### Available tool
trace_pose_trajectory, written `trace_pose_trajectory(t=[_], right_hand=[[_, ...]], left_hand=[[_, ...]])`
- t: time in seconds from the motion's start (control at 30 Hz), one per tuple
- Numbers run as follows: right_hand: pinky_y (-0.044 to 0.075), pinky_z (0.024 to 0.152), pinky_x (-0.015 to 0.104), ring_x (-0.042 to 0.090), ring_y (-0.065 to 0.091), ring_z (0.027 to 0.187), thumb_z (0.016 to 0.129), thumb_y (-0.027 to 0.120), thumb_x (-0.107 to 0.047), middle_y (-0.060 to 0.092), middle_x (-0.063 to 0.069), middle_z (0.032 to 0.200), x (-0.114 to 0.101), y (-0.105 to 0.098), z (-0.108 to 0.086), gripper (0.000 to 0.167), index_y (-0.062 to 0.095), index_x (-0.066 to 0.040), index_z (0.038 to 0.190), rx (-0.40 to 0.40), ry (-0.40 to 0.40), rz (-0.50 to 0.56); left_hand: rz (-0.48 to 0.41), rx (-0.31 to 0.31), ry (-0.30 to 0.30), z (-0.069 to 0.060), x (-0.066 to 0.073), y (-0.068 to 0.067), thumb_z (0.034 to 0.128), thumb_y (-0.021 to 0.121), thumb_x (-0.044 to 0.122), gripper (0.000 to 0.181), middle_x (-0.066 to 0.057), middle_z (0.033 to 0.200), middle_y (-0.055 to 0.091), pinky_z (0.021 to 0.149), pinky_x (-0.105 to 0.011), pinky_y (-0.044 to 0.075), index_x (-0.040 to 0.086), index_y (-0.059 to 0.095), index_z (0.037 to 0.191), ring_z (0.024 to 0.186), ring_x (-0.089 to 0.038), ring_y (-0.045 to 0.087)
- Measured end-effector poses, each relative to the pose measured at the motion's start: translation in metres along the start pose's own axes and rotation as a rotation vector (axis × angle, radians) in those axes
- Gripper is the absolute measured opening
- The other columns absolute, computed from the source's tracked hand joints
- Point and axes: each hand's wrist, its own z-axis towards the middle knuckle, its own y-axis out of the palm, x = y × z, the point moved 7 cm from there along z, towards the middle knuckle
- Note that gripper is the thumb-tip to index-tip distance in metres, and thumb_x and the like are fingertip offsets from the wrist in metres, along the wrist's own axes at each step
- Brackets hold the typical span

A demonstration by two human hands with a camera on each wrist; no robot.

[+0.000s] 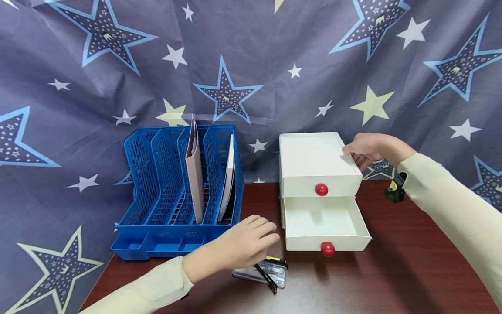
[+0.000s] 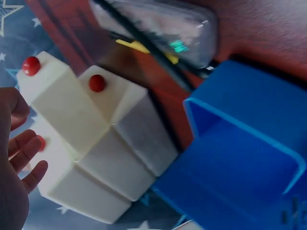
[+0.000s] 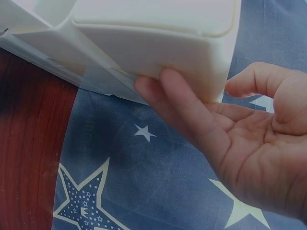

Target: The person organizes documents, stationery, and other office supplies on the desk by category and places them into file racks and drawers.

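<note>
The white drawer unit (image 1: 313,152) has red knobs; one drawer (image 1: 317,218) is pulled out below the top one, and the left wrist view shows three knobs. Against the unit's right side, near the back, my right hand (image 1: 366,150) rests its fingertips; in the right wrist view the fingers (image 3: 180,91) lie straight on the white side wall (image 3: 153,57), thumb apart. My left hand (image 1: 245,242) hovers with loosely bent fingers, holding nothing, above a clear case (image 1: 278,274) and a black pen (image 1: 267,279). The left wrist view has this hand (image 2: 19,153) in front of the knobs.
A blue file rack (image 1: 164,218) stands on the left, holding a pinkish-beige folder (image 1: 195,183) and a thin white item (image 1: 227,187). Something yellow and black (image 1: 274,260) lies at the case. Behind the dark red table (image 1: 412,261) hangs a star-patterned cloth (image 1: 313,87).
</note>
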Motion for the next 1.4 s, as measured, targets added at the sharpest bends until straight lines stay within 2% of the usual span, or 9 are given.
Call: trace_pose_trajectory(t=[0.1, 0.17, 0.4, 0.53, 0.63, 0.8, 1.0, 1.4], right_hand=[[0.062, 0.081, 0.041, 0.021, 0.071, 0.089, 0.105, 0.040, -0.025, 0.067, 0.027, 0.110, 0.001, 0.000, 0.000, 0.058, 0.038, 0.023, 0.136, -0.002, -0.001, 0.008], [0.062, 0.080, 0.041, 0.021, 0.071, 0.087, 0.104, 0.040, -0.025, 0.068, 0.026, 0.108, 0.001, 0.000, 0.000, 0.057, 0.039, 0.024, 0.135, -0.005, -0.002, 0.015], [0.062, 0.079, 0.041, 0.022, 0.072, 0.087, 0.104, 0.041, -0.025, 0.069, 0.023, 0.105, 0.001, 0.000, 0.001, 0.056, 0.041, 0.023, 0.134, 0.001, -0.008, 0.019], [0.062, 0.080, 0.042, 0.022, 0.072, 0.088, 0.104, 0.041, -0.025, 0.068, 0.025, 0.106, 0.001, 0.000, 0.001, 0.056, 0.040, 0.023, 0.135, 0.003, -0.006, 0.014], [0.062, 0.081, 0.042, 0.022, 0.072, 0.088, 0.104, 0.041, -0.025, 0.068, 0.025, 0.107, 0.000, 0.000, 0.001, 0.057, 0.040, 0.023, 0.135, 0.005, -0.004, 0.013], [0.062, 0.081, 0.042, 0.021, 0.072, 0.087, 0.105, 0.041, -0.025, 0.068, 0.024, 0.106, 0.001, 0.000, 0.001, 0.056, 0.040, 0.023, 0.135, 0.004, -0.001, 0.013], [0.062, 0.080, 0.041, 0.020, 0.072, 0.086, 0.105, 0.041, -0.025, 0.067, 0.026, 0.108, 0.002, 0.000, 0.001, 0.057, 0.039, 0.024, 0.135, 0.011, 0.004, 0.010], [0.062, 0.080, 0.041, 0.021, 0.072, 0.087, 0.104, 0.042, -0.025, 0.069, 0.024, 0.107, 0.001, 0.000, -0.001, 0.058, 0.040, 0.023, 0.136, 0.013, 0.002, 0.024]], left_hand=[[-0.017, 0.001, 0.010, -0.008, 0.000, 0.009, 0.0839, 0.069, 0.015, 0.023, 0.003, 0.103, 0.063, 0.087, -0.028, 0.050, 0.015, 0.065, 0.107, 0.093, -0.014, 0.058], [-0.031, -0.024, 0.017, -0.013, 0.001, 0.018, 0.0846, 0.068, 0.016, 0.020, 0.004, 0.099, 0.060, 0.082, -0.026, 0.048, 0.016, 0.063, 0.104, 0.088, -0.013, 0.055], [-0.061, -0.197, 0.020, -0.028, 0.008, 0.048, 0.0891, 0.067, 0.025, 0.014, 0.008, 0.095, 0.056, 0.076, -0.025, 0.045, 0.020, 0.060, 0.101, 0.084, -0.009, 0.051], [-0.071, -0.290, 0.033, -0.034, 0.013, 0.058, 0.0896, 0.069, 0.029, 0.017, 0.009, 0.095, 0.055, 0.071, -0.024, 0.041, 0.022, 0.060, 0.102, 0.084, -0.008, 0.049], [-0.066, -0.331, 0.049, -0.037, 0.015, 0.062, 0.0891, 0.069, 0.030, 0.019, 0.009, 0.095, 0.055, 0.070, -0.024, 0.041, 0.022, 0.060, 0.104, 0.085, -0.008, 0.051], [-0.046, -0.366, 0.068, -0.040, 0.018, 0.068, 0.0876, 0.069, 0.031, 0.020, 0.009, 0.097, 0.057, 0.072, -0.027, 0.047, 0.023, 0.060, 0.104, 0.088, -0.009, 0.054], [-0.068, -0.406, 0.067, -0.043, 0.018, 0.074, 0.0862, 0.072, 0.034, 0.024, 0.009, 0.099, 0.059, 0.074, -0.026, 0.049, 0.024, 0.060, 0.105, 0.090, -0.007, 0.055], [-0.042, -0.414, 0.078, -0.043, 0.021, 0.077, 0.0829, 0.076, 0.034, 0.028, 0.009, 0.098, 0.060, 0.071, -0.024, 0.047, 0.023, 0.061, 0.104, 0.089, -0.007, 0.056]])
